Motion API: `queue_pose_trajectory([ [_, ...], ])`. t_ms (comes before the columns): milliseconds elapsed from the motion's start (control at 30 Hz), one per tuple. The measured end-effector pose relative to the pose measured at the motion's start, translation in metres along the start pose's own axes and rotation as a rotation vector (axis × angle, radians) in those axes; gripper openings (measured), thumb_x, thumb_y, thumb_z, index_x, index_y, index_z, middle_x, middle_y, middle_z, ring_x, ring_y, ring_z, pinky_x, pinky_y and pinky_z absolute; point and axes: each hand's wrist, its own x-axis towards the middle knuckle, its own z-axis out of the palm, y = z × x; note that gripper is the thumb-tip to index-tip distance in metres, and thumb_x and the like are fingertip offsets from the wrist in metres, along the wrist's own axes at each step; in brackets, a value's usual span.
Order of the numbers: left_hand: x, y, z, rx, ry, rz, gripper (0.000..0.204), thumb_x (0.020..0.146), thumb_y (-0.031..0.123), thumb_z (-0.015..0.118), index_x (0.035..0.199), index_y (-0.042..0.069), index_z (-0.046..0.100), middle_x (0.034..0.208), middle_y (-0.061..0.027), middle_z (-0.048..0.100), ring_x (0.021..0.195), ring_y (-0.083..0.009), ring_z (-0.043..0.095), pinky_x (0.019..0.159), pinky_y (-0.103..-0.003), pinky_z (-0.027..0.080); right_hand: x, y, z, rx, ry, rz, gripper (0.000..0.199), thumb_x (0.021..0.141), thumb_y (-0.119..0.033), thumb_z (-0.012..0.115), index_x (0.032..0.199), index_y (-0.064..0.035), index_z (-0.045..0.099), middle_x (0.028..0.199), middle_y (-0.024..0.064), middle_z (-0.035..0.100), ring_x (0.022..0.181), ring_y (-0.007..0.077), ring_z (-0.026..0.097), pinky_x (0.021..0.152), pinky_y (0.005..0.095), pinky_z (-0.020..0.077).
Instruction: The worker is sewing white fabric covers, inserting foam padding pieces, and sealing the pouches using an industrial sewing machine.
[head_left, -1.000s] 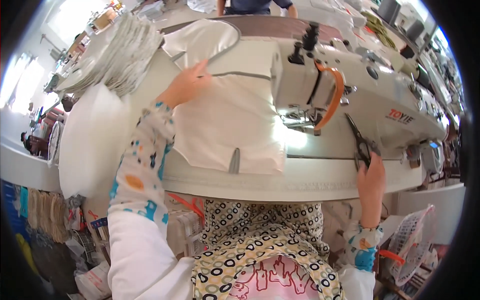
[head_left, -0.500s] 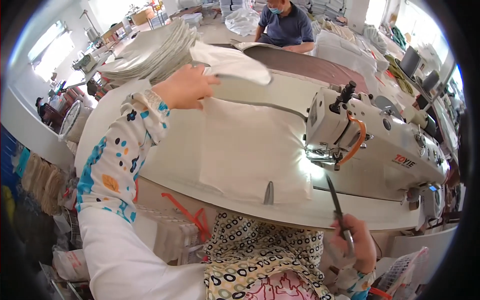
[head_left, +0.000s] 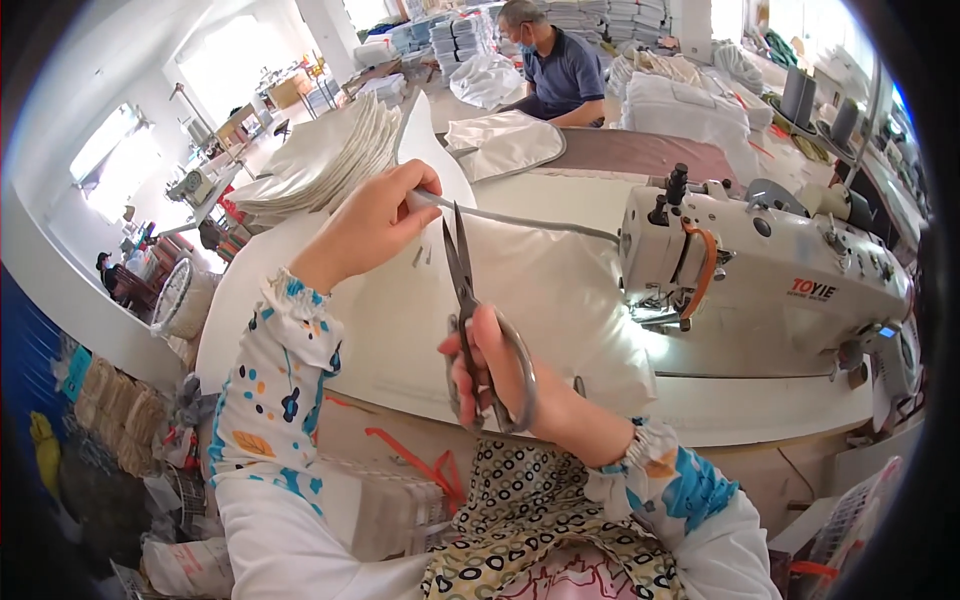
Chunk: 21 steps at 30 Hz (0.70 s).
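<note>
A white fabric piece (head_left: 530, 290) lies on the sewing table, its far edge trimmed with grey binding (head_left: 530, 219) that runs toward the sewing machine (head_left: 770, 265). My left hand (head_left: 370, 228) pinches the left end of that binding and lifts it a little. Large dark scissors (head_left: 462, 272) are in my right hand (head_left: 525, 375), fingers through the handle loops. Their blades point up and stand slightly apart, the tips close to the binding beside my left fingertips. Light from the machine shines on the fabric's right side.
Stacked white pieces (head_left: 330, 155) stand at the far left of the table. A white piece with a dark edge (head_left: 510, 143) lies beyond my hands, close to a seated person (head_left: 562, 70) in a mask. Red strips (head_left: 430, 468) hang below the table's front edge.
My right hand has brought the scissors from the right to the middle, blades upward. My left hand, spread before, now pinches the binding. The loose white piece has settled farther back.
</note>
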Motion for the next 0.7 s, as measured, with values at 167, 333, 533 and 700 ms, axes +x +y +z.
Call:
queue_pose_trajectory([
  [167,-0.01,0.003,0.002,-0.052,0.019,-0.043,0.018,0.093,0.004,0.07,0.105,0.002,0.056,0.087,-0.011,0.061,0.071,-0.0187,0.057,0.067,-0.034,0.046,0.015,-0.009,0.016,0.034,0.054,-0.072,0.079,0.101,-0.076,0.027,0.115,-0.002,0.052,0.078,0.001,0.053,0.059,0.0119,0.058,0.059,0.0268,0.0468],
  [333,-0.014,0.001,0.008,-0.028,0.065,-0.011,0.017,0.09,0.003,0.07,0.1,0.003,0.057,0.09,-0.0094,0.059,0.073,-0.0218,0.059,0.067,-0.036,0.047,0.007,-0.004,0.006,-0.031,0.105,-0.094,0.073,0.103,-0.072,0.031,0.108,-0.0032,0.055,0.07,-0.0011,0.05,0.052,0.0105,0.054,0.05,0.027,0.0452],
  [533,-0.003,-0.074,0.043,0.486,-0.236,0.301,0.013,0.079,-0.001,0.069,0.09,0.003,0.061,0.091,-0.0104,0.06,0.088,-0.0342,0.063,0.074,-0.043,0.053,-0.072,0.01,-0.041,-0.146,-0.146,-0.003,0.046,0.101,-0.05,0.063,0.107,-0.0044,0.061,0.07,-0.0033,0.052,0.054,0.0063,0.05,0.051,0.0262,0.0421],
  [700,0.041,-0.172,0.095,0.974,-0.013,0.122,0.023,0.086,0.003,0.06,0.109,0.002,0.061,0.113,-0.0185,0.064,0.108,-0.037,0.063,0.091,-0.05,0.054,-0.154,0.041,-0.099,-0.618,0.052,-0.176,0.047,0.094,-0.045,0.075,0.11,-0.0024,0.064,0.074,-0.0039,0.055,0.062,0.0045,0.045,0.056,0.0241,0.0398],
])
